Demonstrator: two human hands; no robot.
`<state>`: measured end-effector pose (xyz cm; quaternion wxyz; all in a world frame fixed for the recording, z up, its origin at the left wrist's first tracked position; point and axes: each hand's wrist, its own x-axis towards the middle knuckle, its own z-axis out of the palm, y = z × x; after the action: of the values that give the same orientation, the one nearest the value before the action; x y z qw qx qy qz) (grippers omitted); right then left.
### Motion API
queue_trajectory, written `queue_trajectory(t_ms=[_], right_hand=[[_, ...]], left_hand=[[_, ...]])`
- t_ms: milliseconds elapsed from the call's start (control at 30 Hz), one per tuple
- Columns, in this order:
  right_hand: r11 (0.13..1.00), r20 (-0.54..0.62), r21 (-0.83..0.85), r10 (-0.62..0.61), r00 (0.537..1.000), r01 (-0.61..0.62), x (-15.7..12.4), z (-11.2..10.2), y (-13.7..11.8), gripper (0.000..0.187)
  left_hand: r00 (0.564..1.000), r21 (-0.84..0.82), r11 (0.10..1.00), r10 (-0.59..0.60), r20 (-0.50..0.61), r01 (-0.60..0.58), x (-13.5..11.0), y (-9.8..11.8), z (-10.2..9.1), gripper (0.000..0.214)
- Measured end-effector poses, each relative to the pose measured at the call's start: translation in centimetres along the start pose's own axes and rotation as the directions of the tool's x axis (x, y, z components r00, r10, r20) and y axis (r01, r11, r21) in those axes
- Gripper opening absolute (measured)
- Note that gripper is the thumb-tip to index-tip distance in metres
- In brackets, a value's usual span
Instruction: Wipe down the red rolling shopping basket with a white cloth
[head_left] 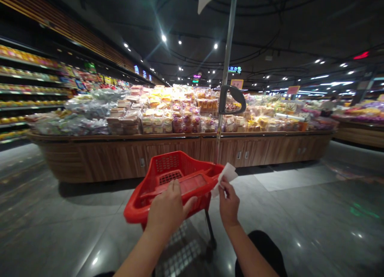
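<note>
A red plastic shopping cart (171, 155) stands in front of me, its near rim tilted in the view. My left hand (168, 209) lies over the near handle rim, fingers forward over it and the thumb out to the right; its fingertips are partly hidden. At the cart's right corner, my right hand (229, 203) pinches a crumpled white tissue (228, 173) between thumb and fingers. Part of the tissue hangs down beside the rim. The red panel (192, 184) inside the cart lies between my two hands.
A metal pole (229, 45) with a grey looped grip (237, 100) rises behind the cart's right side. Beyond it, a long wooden display counter (174, 143) is heaped with packaged food (186, 113). Stocked shelves (27, 85) line the left. Grey tiles (300, 213) cover the floor.
</note>
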<state>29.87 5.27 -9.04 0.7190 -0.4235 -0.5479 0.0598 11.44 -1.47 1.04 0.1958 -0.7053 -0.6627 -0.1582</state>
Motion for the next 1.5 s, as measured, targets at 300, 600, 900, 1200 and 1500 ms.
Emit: queue_trajectory(t_ms=[300, 600, 900, 1200, 1500], right_hand=[[0.998, 0.059, -0.036, -0.050, 0.997, 0.052, 0.7, -0.9, 0.4, 0.013], [0.995, 0.189, -0.038, -0.085, 0.978, 0.094, -0.2, -0.2, -2.7, 0.022], [0.986, 0.077, -0.164, 0.054, 0.996, -0.041, 3.2, -2.8, -1.3, 0.016], [0.914, 0.413, -0.350, -0.049, 0.909, 0.208, 5.9, -2.1, -3.5, 0.026], [0.848, 0.826, -0.332, 0.050, 0.561, 0.412, 13.2, -2.9, -4.2, 0.024]], left_hand=[[1.000, -0.083, 0.997, 0.005, 0.012, -0.004, 1.1, -1.9, 0.2, 0.070], [0.999, -0.122, 0.993, -0.002, 0.032, 0.006, 1.3, -2.3, 0.5, 0.073], [1.000, -0.132, 0.991, 0.001, 0.028, 0.003, 1.0, -2.6, 0.3, 0.071], [1.000, -0.140, 0.990, 0.013, 0.022, -0.010, 0.7, -3.2, 0.4, 0.071], [0.999, -0.171, 0.985, -0.021, 0.050, 0.029, 0.7, -3.0, -0.3, 0.069]])
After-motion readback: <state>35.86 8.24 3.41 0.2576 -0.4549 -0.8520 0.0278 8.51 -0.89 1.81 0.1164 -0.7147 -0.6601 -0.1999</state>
